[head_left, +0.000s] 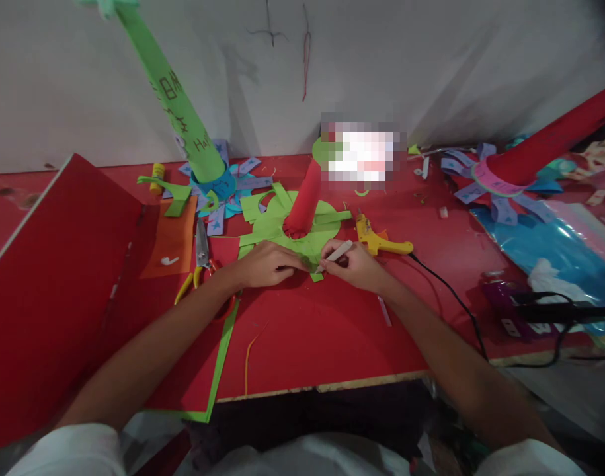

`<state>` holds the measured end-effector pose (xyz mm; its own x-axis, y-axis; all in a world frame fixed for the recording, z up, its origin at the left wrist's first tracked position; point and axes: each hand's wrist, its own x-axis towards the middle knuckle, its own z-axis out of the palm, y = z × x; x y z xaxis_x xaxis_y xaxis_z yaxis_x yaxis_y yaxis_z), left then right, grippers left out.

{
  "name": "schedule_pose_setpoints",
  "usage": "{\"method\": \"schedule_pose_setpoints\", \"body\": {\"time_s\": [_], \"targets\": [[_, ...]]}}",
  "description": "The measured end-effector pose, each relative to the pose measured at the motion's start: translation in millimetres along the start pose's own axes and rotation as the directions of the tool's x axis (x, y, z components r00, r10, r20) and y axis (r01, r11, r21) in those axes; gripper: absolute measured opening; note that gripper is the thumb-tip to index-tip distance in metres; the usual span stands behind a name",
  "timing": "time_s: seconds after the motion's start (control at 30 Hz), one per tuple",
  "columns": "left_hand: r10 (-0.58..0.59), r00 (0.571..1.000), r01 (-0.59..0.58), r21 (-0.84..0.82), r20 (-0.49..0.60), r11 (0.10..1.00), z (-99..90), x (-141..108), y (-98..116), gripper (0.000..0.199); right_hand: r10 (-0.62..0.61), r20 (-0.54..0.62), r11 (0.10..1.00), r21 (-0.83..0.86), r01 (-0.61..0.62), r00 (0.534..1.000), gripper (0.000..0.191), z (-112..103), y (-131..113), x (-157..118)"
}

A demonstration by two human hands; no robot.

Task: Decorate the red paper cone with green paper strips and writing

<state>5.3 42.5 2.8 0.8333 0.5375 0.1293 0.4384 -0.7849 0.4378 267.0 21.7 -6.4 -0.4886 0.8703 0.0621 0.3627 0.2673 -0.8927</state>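
My right hand [354, 268] is closed around a slim white pen [340, 252], its tip pointing down at a strip on the near edge of the green paper cutout [324, 231]. My left hand [270, 264] lies beside it with fingers stretched out over the same green paper, fingertips close to the pen tip. From the middle of the cutout rises a red paper tube [305, 201], leaning a little to the right. Several green strips stick out around its base. The undersides of my left fingers are hidden.
A yellow glue gun [381, 241] with a black cord lies right. Scissors [201, 248] rest left, near orange paper [176, 241]. A tall green paper tube [178, 112] and a red one [555, 142] stand behind. A red board [49, 284] leans at left; a purple box [510, 311] sits right.
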Motion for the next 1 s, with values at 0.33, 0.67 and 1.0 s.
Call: {"method": "schedule_pose_setpoints", "body": {"time_s": [0.33, 0.67, 1.0], "targets": [[0.002, 1.000, -0.002, -0.007, -0.003, 1.000, 0.6, -0.2, -0.8, 0.043, 0.019, -0.021, 1.000, -0.021, -0.020, 1.000, 0.018, 0.4, 1.4, 0.6], [-0.001, 1.000, 0.001, -0.003, -0.002, 1.000, -0.7, 0.4, 0.0, 0.045, 0.011, -0.020, 1.000, -0.018, -0.011, 1.000, 0.021, 0.3, 0.9, 0.8], [-0.013, 1.000, 0.013, 0.002, 0.012, 1.000, -0.8, 0.4, 0.9, 0.045, 0.019, -0.026, 1.000, -0.004, -0.019, 0.999, 0.018, 0.0, 0.9, 0.4]]}}
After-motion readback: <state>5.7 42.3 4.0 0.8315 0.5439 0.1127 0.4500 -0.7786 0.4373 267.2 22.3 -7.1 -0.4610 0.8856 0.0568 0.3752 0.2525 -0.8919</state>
